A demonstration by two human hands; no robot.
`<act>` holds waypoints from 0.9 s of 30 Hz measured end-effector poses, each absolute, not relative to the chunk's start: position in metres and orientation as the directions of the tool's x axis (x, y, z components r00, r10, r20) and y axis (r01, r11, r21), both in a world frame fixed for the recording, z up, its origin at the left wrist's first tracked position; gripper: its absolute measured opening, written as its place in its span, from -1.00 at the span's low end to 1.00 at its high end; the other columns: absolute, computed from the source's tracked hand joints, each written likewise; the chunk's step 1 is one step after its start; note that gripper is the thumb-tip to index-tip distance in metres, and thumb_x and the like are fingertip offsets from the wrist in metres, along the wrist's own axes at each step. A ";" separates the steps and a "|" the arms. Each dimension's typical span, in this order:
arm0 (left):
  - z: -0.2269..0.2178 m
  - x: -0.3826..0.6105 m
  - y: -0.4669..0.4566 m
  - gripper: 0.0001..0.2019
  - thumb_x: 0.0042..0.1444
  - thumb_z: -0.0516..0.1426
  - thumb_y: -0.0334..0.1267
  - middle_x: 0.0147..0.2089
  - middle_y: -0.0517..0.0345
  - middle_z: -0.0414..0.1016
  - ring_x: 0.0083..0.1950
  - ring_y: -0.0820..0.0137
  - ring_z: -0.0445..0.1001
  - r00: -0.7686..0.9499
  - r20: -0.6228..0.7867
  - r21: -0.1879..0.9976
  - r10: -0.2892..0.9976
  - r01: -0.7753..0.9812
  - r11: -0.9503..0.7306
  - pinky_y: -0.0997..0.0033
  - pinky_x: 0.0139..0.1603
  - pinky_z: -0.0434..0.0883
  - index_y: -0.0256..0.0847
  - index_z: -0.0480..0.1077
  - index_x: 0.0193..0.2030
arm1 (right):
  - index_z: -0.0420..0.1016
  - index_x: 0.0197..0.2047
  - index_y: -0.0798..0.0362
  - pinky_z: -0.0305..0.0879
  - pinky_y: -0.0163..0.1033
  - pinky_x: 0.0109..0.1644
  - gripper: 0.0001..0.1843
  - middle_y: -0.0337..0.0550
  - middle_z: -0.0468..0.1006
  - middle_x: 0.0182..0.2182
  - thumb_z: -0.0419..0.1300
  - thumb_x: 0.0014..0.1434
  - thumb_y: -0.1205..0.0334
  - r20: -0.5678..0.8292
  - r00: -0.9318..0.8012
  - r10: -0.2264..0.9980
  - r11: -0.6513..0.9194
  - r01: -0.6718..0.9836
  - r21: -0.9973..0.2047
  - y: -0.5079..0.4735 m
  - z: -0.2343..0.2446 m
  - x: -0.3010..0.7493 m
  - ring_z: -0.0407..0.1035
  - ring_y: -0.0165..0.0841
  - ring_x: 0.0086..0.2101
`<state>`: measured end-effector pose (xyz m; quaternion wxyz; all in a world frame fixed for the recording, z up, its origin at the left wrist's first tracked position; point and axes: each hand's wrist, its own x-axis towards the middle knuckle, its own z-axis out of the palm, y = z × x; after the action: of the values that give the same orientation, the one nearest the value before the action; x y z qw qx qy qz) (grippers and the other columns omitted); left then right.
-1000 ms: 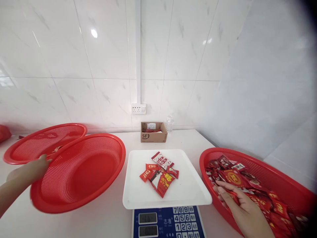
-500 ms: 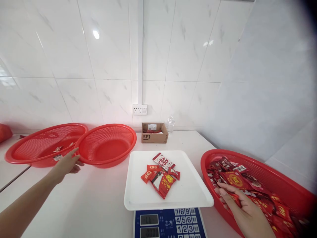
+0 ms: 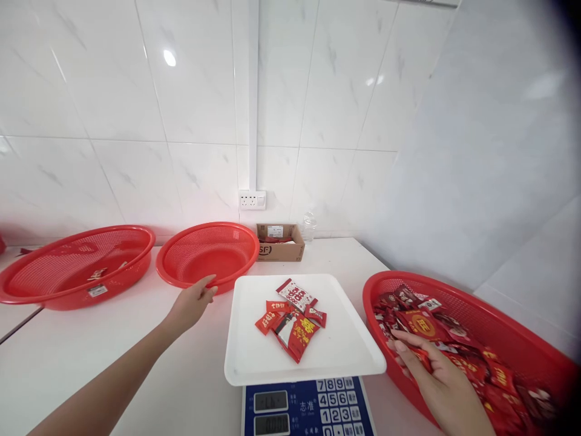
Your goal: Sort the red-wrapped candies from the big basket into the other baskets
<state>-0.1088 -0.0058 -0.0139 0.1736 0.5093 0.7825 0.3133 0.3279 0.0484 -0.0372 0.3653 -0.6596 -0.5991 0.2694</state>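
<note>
My left hand (image 3: 190,303) reaches forward with fingers apart, its tips at the near rim of a small empty red mesh basket (image 3: 207,259). My right hand (image 3: 436,378) lies open, palm down, on the red candy packets (image 3: 426,327) inside a large red basket (image 3: 494,315) at the right. Between them a white tray (image 3: 336,354) sits on a blue scale (image 3: 308,409), and a few red candy packets (image 3: 293,315) lie on it.
A wide red mesh basket (image 3: 27,290) with a couple of small items inside stands at the far left. A small cardboard box (image 3: 280,242) and a clear bottle (image 3: 309,225) sit by the tiled wall, under a wall socket (image 3: 252,199).
The small red basket has gone from near my left side to the back of the counter, right of the wide basket. My left hand followed it rightwards. My right hand stayed in the candy.
</note>
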 end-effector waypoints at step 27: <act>-0.008 0.037 0.026 -0.09 -0.01 -0.08 0.37 0.42 -0.19 -0.18 0.40 -0.04 -0.21 0.318 -0.043 0.307 0.947 0.906 -0.290 -0.20 0.30 -0.16 -0.16 -0.09 0.37 | 0.51 -0.16 -0.03 0.39 -0.14 -0.16 -0.51 -0.09 0.60 -0.22 0.08 0.03 -0.19 0.159 0.086 0.984 0.078 0.593 -0.802 0.040 -0.025 0.320 0.46 -0.14 -0.21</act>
<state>0.0367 0.0263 -0.0078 0.1389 0.7998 0.5793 0.0736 0.3196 0.0398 -0.0250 0.3831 -0.6294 -0.6261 0.2551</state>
